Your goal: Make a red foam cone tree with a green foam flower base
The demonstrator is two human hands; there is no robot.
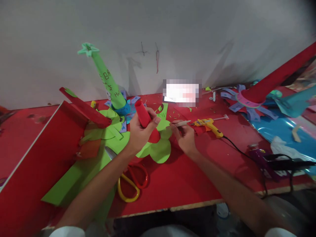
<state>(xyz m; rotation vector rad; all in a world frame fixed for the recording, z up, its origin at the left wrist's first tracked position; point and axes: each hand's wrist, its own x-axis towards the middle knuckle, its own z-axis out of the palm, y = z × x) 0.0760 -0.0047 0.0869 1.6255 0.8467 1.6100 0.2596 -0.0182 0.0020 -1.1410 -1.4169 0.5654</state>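
Note:
My left hand (143, 131) is closed around a red rolled tube (141, 110), which stands tilted, its upper end above my fist. A green flower-shaped cutout (160, 150) with rounded petals spreads around the tube's lower end. My right hand (184, 135) pinches a thin pale stick (182, 123), right beside the petals; the stick's exact kind is unclear. Just past those fingers lies a yellow hot glue gun (208, 126) on the red table (182, 184). Scissors (133, 182) with one red and one yellow handle loop lie below my left wrist, blades partly under my forearm.
A green cone (108, 79) topped by a star stands at the back left. Green sheets (74, 181) and a red board (46, 164) lie at left. On the right are a red cone (278, 77), a blue sheet (276, 131) and the gun's black cord (237, 148).

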